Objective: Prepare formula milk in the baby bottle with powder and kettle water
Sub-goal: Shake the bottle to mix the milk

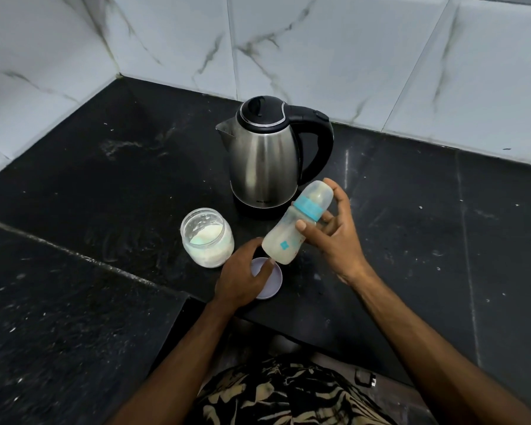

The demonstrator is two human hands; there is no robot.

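You held the baby bottle (295, 223) tilted at centre frame, your right hand (334, 237) wrapped round its body and cap, your left hand (242, 279) cupping its base above the lilac lid (273, 285). Capped, teal-collared and cloudy with pale liquid, it looked mixed, with likely only shaking left. The open clear powder jar (207, 240) and smooth steel kettle (269, 154) stood behind on the speckled black counter (105, 185).
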